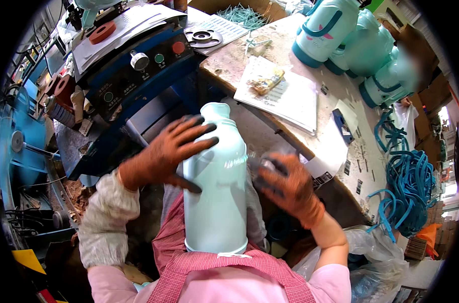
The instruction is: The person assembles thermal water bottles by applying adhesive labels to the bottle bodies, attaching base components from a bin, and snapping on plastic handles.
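At the centre of the head view, just above the person's red checked apron (214,272), a tall pale-green flask shell (217,182) of smooth glossy material stands upright, its narrow neck pointing away from the body and its open base resting against the apron. The left hand (171,151), in a brown work glove, lies flat on the shell's upper left shoulder with fingers spread wide and thumb tucked under, pressing rather than clenching. The right hand (287,187), likewise gloved, is blurred; its fingers curl loosely at the shell's right side, and whether they grip the shell or merely brush it cannot be told. On the worn workbench (335,86) behind, several finished pale-green jugs with teal handles (350,45) stand clustered, beside a stack of white paper sheets (285,93). A blue machine with knobs and a red button (138,65) sits at upper left. Coiled blue cords (408,187) hang off the bench's right edge.
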A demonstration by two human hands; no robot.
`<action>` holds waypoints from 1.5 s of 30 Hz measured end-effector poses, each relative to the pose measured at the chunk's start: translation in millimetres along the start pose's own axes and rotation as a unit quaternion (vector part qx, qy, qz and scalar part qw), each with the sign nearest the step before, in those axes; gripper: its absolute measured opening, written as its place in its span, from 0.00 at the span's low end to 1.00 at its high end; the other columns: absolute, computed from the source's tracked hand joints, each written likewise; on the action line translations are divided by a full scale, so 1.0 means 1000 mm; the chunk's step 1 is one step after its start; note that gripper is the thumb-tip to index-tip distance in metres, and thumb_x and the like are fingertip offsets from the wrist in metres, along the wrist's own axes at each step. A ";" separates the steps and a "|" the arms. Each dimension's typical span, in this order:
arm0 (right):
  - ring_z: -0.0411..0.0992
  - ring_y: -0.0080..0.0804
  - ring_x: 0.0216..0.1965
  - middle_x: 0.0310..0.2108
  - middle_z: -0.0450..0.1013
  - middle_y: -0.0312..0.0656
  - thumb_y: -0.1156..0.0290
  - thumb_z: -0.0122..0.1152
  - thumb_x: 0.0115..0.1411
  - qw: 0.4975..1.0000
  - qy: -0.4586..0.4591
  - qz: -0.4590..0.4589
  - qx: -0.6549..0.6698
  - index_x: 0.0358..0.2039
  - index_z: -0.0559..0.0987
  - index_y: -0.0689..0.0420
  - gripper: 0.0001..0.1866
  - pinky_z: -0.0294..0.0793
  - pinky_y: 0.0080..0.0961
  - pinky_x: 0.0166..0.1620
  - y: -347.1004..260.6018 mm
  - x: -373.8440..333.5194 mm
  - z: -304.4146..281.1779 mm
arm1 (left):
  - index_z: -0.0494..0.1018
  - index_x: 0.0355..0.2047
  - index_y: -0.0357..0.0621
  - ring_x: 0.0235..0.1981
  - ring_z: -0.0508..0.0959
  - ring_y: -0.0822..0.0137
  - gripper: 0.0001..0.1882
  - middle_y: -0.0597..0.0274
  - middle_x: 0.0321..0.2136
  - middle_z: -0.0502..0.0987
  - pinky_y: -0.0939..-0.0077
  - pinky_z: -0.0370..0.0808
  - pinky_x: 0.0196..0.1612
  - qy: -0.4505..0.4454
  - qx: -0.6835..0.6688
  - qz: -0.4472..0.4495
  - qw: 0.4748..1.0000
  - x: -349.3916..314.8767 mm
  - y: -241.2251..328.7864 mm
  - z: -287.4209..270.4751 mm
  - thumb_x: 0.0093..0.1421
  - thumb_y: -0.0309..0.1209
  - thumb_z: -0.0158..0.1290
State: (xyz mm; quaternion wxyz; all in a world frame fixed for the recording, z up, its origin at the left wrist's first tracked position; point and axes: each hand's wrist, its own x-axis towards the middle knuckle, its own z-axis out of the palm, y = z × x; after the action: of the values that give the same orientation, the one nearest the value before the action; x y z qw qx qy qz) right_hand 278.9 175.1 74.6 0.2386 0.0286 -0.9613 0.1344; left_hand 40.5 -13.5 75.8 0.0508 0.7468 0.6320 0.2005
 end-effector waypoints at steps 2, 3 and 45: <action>0.69 0.40 0.37 0.42 0.67 0.44 0.68 0.68 0.39 0.999 0.007 0.010 0.045 0.46 0.76 0.44 0.28 0.72 0.32 0.37 -0.023 -0.014 0.019 | 0.58 0.58 0.49 0.62 0.52 0.49 0.58 0.51 0.60 0.55 0.48 0.49 0.61 -0.008 -0.028 -0.035 0.999 -0.031 0.010 0.020 0.24 0.58 0.65; 0.68 0.40 0.37 0.43 0.67 0.45 0.68 0.68 0.40 0.998 0.010 0.027 0.057 0.46 0.76 0.46 0.28 0.71 0.32 0.38 -0.033 -0.017 0.026 | 0.57 0.59 0.49 0.63 0.50 0.49 0.61 0.51 0.61 0.54 0.48 0.48 0.61 -0.003 -0.033 -0.045 0.998 -0.040 0.011 0.033 0.22 0.60 0.64; 0.60 0.40 0.58 0.54 0.64 0.50 0.41 0.43 0.58 0.847 -0.504 -0.033 0.166 0.56 0.64 0.57 0.36 0.55 0.30 0.59 0.107 0.158 0.078 | 0.69 0.48 0.55 0.27 0.75 0.65 0.30 0.62 0.34 0.70 0.69 0.73 0.29 -0.138 0.151 0.073 0.976 0.061 0.074 -0.028 0.45 0.50 0.59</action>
State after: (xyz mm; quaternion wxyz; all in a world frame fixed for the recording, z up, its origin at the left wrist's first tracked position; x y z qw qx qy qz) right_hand 91.4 258.3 56.2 -0.2832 0.1636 -0.9110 0.2514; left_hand 106.4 26.0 139.9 0.0094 0.8103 0.5859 0.0015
